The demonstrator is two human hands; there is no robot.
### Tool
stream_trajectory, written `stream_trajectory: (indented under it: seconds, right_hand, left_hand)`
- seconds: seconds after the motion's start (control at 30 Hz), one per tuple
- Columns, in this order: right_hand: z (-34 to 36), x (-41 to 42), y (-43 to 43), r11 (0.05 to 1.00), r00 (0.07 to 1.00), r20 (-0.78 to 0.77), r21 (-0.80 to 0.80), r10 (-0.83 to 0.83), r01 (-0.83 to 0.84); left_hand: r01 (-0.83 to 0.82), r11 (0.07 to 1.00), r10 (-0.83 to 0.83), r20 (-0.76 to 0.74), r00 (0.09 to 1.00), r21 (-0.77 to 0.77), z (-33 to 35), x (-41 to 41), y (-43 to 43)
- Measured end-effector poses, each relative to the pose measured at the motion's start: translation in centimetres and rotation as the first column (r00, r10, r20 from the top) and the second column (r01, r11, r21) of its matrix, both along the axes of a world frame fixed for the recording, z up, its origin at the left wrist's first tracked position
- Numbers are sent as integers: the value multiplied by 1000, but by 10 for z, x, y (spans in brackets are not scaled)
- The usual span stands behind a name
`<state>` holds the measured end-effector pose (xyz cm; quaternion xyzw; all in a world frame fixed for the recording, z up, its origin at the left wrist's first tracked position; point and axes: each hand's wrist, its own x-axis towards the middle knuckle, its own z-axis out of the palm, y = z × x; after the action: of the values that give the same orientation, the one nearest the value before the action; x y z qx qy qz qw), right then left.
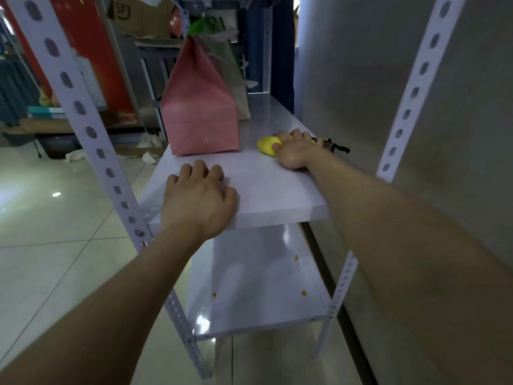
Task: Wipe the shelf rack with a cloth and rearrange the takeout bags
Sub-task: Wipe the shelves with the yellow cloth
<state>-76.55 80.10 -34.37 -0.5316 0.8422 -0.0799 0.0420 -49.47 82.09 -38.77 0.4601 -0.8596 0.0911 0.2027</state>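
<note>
Two bare hands are on the upper shelf [266, 190] of a white metal shelf rack [80, 107] with perforated uprights, seen from the head camera. The left hand [198, 198] rests on the board's front edge, fingers loosely bent and holding nothing. The right hand [298, 151] reaches further in on the side of the grey wall [361, 79]. Its fingers and thumb curl over a bunched yellow cloth [266, 145] pressed to the shelf, with much of the cloth hidden beneath the palm. A black strap [337, 147] pokes out behind that hand; what it belongs to cannot be made out. A pink paper takeout bag [200, 107] stands upright on the shelf's left, near the cloth but apart from it. Behind it a beige-and-green bag [236, 65] is largely hidden. The lower shelf [258, 287] carries small yellow spots. Cardboard boxes [138, 15] beyond are blurred and cut off at the top edge.
</note>
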Motion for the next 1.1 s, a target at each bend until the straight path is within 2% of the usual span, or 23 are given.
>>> stream_trajectory:
  seconds: [0.13, 0.27, 0.4, 0.6, 0.67, 0.73, 0.77, 0.87, 0.97, 1.03, 1.1]
  right_hand:
    - [6, -15, -50, 998, 999, 19, 55, 29, -30]
    - [9, -11, -56, 996, 997, 28, 52, 65, -66]
    - [0, 1, -23, 996, 996, -28, 19, 87, -87]
    - [-18, 28, 84, 989, 993, 9, -94, 116, -115]
    - [-21, 37, 116, 989, 994, 18, -104, 107, -104]
    - [-21, 43, 131, 990, 994, 25, -97, 106, -103]
    - [-20, 45, 134, 990, 995, 27, -100, 101, -98]
    - [-20, 50, 135, 990, 996, 38, -119, 76, -71]
    - [-19, 73, 117, 990, 996, 45, -119, 80, -74]
    - [-16, 114, 95, 983, 987, 31, -105, 157, -153]
    - [-19, 166, 77, 959, 964, 2, -103, 265, -263]
  left_hand:
    - [-7, 999, 6, -15, 1000, -34, 0, -2, 2]
    - [-15, 999, 14, -20, 1000, -43, 0, -1, 2]
    - [-9, 999, 9, -16, 1000, -31, 2, 0, 2]
    - [-20, 1000, 20, -29, 999, -3, 4, 0, 4]
    - [-5, 999, 8, -55, 998, 52, 7, 2, 10]
    - [40, 997, -32, -137, 990, 61, 13, 10, 22]
    - [70, 997, -66, -198, 978, 11, 16, 16, 30]
    - [90, 950, -182, -294, 938, -300, 28, 50, 55]
    - [-72, 869, -131, -367, 921, -490, 44, 96, 58]
    - [-186, 869, -96, -524, 847, -459, 50, 120, 48]
    - [-197, 927, -65, -653, 755, -319, 47, 133, 39]
